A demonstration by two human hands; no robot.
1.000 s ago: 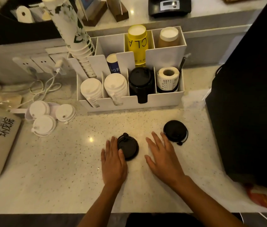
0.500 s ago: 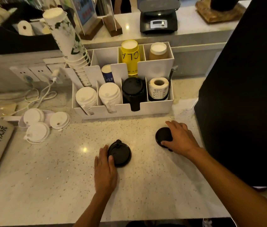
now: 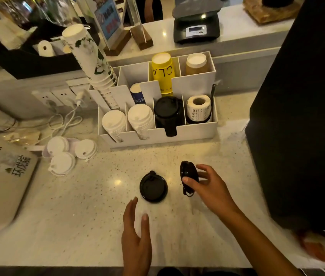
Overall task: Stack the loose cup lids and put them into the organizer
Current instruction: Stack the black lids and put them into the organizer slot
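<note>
**One black lid lifted on edge, the other flat on the counter**

The right hand [image 3: 209, 188] pinches a black cup lid [image 3: 187, 174] between thumb and fingers, holding it tilted up on its edge, its tab hanging at the bottom. Just to the left of that hand a second black lid [image 3: 153, 188] lies flat on the speckled counter [image 3: 90, 216]. The left hand [image 3: 135, 240] hovers below this lid with fingers spread and loose, gripping nothing and not touching it.

Beyond both hands stands the white organizer [image 3: 193, 132]. Its front row holds two stacks of white lids [image 3: 125, 122], a stack of black lids [image 3: 167, 112] and a label roll [image 3: 198, 108]; behind them sit a yellow cup [image 3: 162, 74] and a brown jar [image 3: 196, 63]. A tall sleeve of paper cups [image 3: 90, 58] leans out of its far left corner.

Well to the left of the left hand, three loose white lids [image 3: 62, 156] lie clustered together, near a white charging cable [image 3: 68, 120] and a beige device [image 3: 2, 176]. Close on the right of the right hand rises a large black appliance [image 3: 301, 116], crowding that side of the counter.
</note>
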